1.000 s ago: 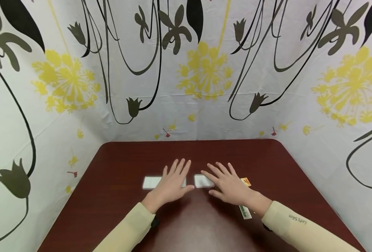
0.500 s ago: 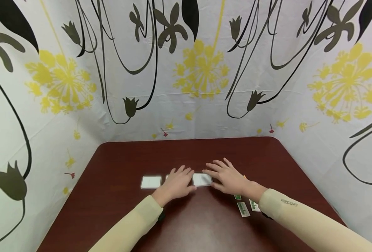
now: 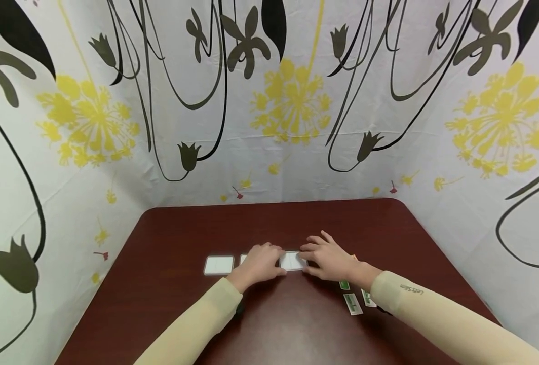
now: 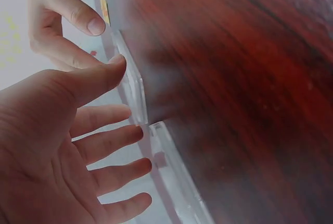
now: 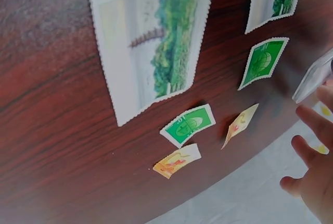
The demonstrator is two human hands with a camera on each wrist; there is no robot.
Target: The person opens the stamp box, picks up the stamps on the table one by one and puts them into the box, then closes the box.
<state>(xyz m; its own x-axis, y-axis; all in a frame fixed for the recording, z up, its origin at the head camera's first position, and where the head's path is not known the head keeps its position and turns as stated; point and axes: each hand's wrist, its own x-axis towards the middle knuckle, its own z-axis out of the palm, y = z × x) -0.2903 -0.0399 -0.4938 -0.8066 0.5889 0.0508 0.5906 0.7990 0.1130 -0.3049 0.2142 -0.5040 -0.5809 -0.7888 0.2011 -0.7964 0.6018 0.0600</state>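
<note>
A clear case (image 3: 292,260) is set on the surface (image 3: 278,317) between the left grip (image 3: 260,262) and the right grip (image 3: 331,259), its side edges reached by fingertips, though whether it is touched cannot be told. Both are held spread, thumbs apart from fingers. Stamps (image 3: 353,304) are scattered near the right grip.

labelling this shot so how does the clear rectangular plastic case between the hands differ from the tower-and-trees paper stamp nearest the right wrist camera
The clear rectangular plastic case has smooth edges; the tower-and-trees paper stamp has perforated ones. The case looks plain; the stamp is printed. The case sits between the left hand and right hand; the stamp lies apart from both. Both are roughly rectangular.
</note>
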